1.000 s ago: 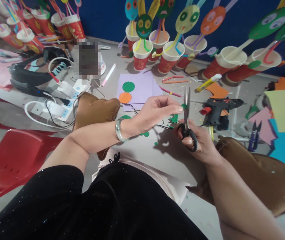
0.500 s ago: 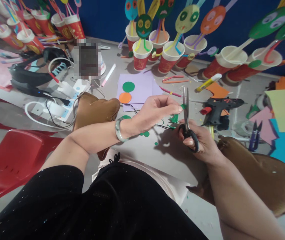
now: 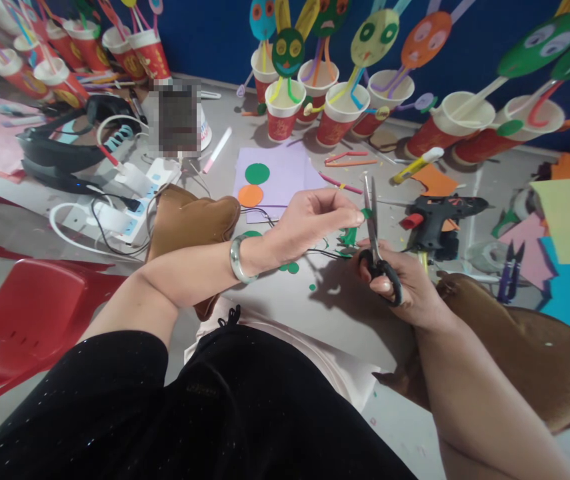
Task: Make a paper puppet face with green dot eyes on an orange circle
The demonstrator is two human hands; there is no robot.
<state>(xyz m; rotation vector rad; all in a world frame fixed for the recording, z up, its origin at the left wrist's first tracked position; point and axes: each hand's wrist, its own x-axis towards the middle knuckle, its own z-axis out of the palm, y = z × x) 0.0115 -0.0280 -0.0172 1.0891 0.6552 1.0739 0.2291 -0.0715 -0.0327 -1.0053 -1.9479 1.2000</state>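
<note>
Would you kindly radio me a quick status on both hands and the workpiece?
Left hand pinching small green paper piece. Right hand holding scissors, blades parted beside it. No obstruction visible between them.

Scissors: you are tilting the scissors (image 3: 377, 257) further, with the tips leaning more toward your left than in the earlier views.
Blade tips: you are bringing them leftward, above the fingertips of your left hand (image 3: 309, 223).
Handle loops: you are carrying them the other way, rightward and a little closer to your body.
Right hand: you are easing your right hand (image 3: 402, 280) slightly rightward and toward yourself, thumb included.
Right forearm: you are letting your right forearm (image 3: 479, 380) drift slightly rightward with it.
Green piece: you are nudging the green piece (image 3: 366, 214) very slightly leftward.
</note>
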